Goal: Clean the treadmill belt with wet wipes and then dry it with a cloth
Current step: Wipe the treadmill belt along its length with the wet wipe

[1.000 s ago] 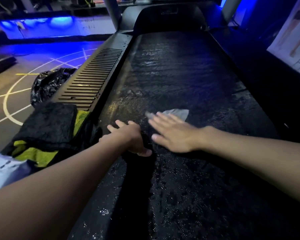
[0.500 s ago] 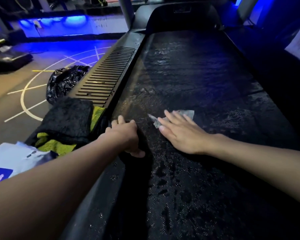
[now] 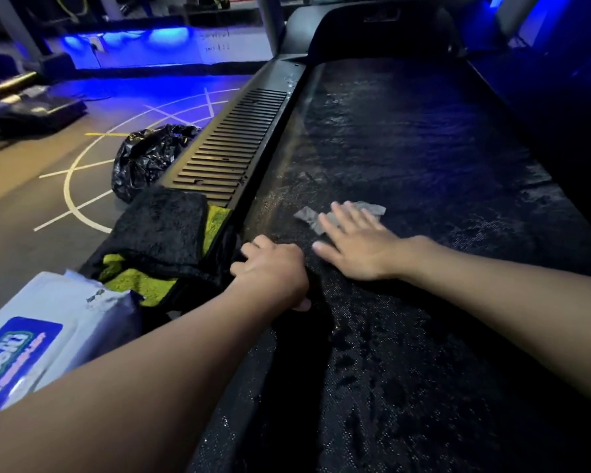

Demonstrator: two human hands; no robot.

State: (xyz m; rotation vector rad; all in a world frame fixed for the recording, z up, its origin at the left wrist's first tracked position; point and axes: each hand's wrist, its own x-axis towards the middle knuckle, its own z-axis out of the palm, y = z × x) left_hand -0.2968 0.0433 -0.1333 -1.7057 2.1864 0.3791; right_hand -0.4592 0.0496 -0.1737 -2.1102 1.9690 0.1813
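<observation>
The black treadmill belt [image 3: 423,158] runs away from me and glistens wet in patches. My right hand [image 3: 355,247] lies flat on the belt with straight fingers pressing a grey wet wipe [image 3: 313,218]; the wipe's corners stick out beyond my fingertips. My left hand [image 3: 273,271] grips the left edge of the belt, fingers curled over it and thumb down. A black and yellow-green cloth [image 3: 164,240] lies folded on the left side rail. A pack of wet wipes [image 3: 38,339] sits at the near left.
The ribbed side rail [image 3: 229,148] runs along the belt's left edge. A crumpled black plastic bag [image 3: 144,158] sits on the floor beside it. The motor hood [image 3: 372,32] closes the far end. Gym floor with painted lines spreads to the left.
My right hand and the wipe have stayed near the belt's left-middle, sliding only slightly. My view has swung left, bringing the wipes pack fully into sight. My left hand keeps its grip.
</observation>
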